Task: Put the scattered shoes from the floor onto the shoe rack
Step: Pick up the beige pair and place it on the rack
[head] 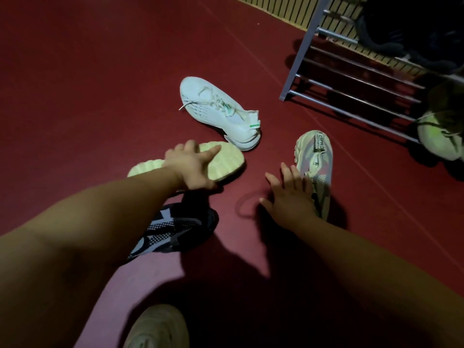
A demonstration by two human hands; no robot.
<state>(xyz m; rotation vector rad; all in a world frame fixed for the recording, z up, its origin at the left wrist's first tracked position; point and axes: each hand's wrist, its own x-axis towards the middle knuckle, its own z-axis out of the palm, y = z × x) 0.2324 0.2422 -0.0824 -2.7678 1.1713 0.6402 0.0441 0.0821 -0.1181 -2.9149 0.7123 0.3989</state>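
Spreading straight fingers, the left hand (pixel 193 169) presses an upturned cream ridged-sole shoe (pixel 227 160) beneath. The right hand (pixel 292 194), fingertips splayed, touches a grey-cream mesh sneaker (pixel 317 156).

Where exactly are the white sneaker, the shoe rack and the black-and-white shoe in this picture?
white sneaker (pixel 219 108): head view, on its laced upper.
shoe rack (pixel 296 69): head view, on its grey side post.
black-and-white shoe (pixel 175 229): head view, on its patterned side.
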